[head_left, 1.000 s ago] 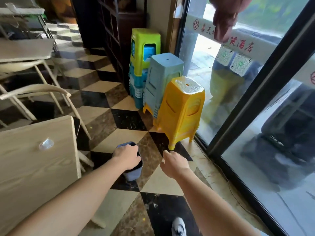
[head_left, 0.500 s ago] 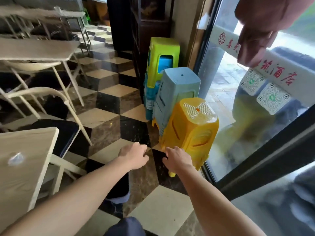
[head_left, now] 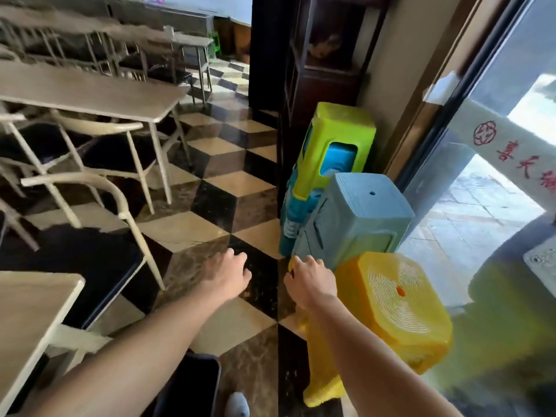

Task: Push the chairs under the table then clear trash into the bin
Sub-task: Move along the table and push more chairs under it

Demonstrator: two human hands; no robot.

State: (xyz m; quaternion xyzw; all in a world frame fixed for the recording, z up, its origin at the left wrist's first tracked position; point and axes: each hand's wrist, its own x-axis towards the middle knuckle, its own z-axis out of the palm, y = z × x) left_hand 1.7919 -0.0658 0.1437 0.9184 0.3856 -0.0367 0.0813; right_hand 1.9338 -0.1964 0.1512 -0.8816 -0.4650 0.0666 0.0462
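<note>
- Checkered floor (head_left: 210, 230) of cream, brown and black tiles runs through a dining room; glass door (head_left: 496, 191) with red lettering on the right.
- Left side: pale wood worktop (head_left: 87, 94) with cream-framed chairs (head_left: 99, 188) tucked at it, dark seats partly under the top. A nearer chair (head_left: 78, 260) stands at the corner of a second worktop (head_left: 30, 320) at lower left.
- Bin (head_left: 192, 383), dark with a bluish rim, sits on the floor at the bottom edge, just below the left forearm; its contents cannot be made out.
- Stools stacked along the right wall: a green stack (head_left: 340, 145) farthest, a grey-blue stack (head_left: 361, 224) in the middle, a yellow stack (head_left: 400, 308) nearest.
- Left hand (head_left: 225, 275) is extended over the floor, fingers loosely spread, holding nothing.
- Right hand (head_left: 313, 281) is open too, fingers forward, at the near edge of the yellow stack; whether it touches cannot be told.
- One shoe (head_left: 239, 404) shows beside the bin.
</note>
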